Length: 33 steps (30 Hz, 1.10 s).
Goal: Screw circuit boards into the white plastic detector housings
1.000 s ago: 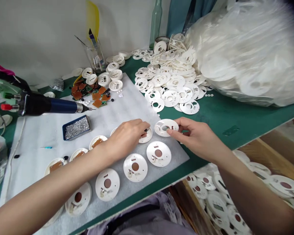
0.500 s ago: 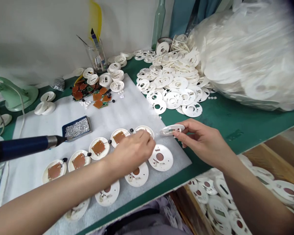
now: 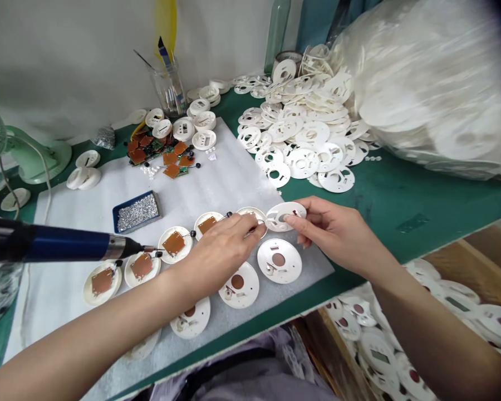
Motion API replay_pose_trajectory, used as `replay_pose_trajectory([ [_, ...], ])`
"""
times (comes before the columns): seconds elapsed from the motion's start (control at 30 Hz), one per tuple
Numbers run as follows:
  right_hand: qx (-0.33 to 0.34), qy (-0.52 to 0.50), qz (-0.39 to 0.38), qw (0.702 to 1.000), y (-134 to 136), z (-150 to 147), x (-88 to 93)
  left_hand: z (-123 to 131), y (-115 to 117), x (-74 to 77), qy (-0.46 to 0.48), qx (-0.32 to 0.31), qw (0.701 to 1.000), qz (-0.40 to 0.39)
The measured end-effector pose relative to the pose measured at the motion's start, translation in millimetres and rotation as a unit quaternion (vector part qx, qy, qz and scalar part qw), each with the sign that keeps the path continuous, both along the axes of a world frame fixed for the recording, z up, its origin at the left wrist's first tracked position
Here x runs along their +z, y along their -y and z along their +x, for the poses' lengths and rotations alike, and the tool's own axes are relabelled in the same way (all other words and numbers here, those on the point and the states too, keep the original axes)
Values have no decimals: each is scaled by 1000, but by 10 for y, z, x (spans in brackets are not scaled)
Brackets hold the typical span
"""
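Observation:
My right hand pinches a white plastic disc with cut-out holes between thumb and fingers, tilted above the mat. Just left of it, my left hand has its fingers closed over a round white housing; whatever they pinch is hidden. Left of this hand, a row of housings holds brown circuit boards with small black parts on wires. Nearer to me lie white discs with round dark centres, partly covered by my left forearm. A blue electric screwdriver reaches in from the left over the row.
A blue tray of small metal screws sits on the white foam mat. Behind are heaped circuit boards, a glass of tools and piled white discs. A large plastic bag stands right; a green fan left.
The disc in my right hand has come left and tipped to show more of its face, close to my left fingers. The screwdriver has shifted right, away from the screw tray. The view has shifted slightly.

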State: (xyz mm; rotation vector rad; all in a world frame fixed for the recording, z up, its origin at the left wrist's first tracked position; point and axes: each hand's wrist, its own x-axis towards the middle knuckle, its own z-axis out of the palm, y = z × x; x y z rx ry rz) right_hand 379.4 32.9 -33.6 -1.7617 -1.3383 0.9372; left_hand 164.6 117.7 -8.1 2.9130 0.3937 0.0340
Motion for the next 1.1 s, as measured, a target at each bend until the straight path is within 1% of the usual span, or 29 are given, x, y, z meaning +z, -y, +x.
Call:
replay_pose_trajectory([
  [0.07,-3,4,0,1000,7,9,-14,-6,20,1,-12,-8,1000,19],
  [0.13,-3,6,1,1000,1,20,-18,-4,20,4,-22,-5,1000,22],
  [0.2,5,7,3,1000,-26,24,-2,-6,-9,13,-17,4,1000,-4],
  [0.27,12,17,8,1000,-66,13,33,-29,-60,30,2,6,999,-46],
  [0.33,16,31,12,999,-112,-18,70,-74,-115,45,45,17,995,-83],
  [0.37,18,27,8,999,-137,-42,82,-98,-138,46,69,31,993,-87],
  [0.43,30,-1,-10,999,-194,-111,88,-132,-171,28,101,67,990,-73],
  [0.53,72,-34,-45,996,-294,-223,64,-127,-190,-34,89,102,990,-45],
  [0.63,108,-46,-64,991,-372,-272,38,-88,-185,-76,86,111,989,-53],
  [0.77,109,-60,-57,991,-384,-244,10,-76,-178,-87,95,106,989,-49],
  [0.87,116,-28,-40,992,-372,-224,-5,-83,-186,-99,99,98,989,-43],
  [0.97,146,44,-19,988,-402,-205,18,-84,-189,-105,114,97,989,-19],
  [1.03,167,101,3,981,-434,-176,53,-88,-172,-101,128,102,986,29],
  [1.1,175,155,28,972,-440,-140,89,-103,-133,-95,123,75,986,89],
])
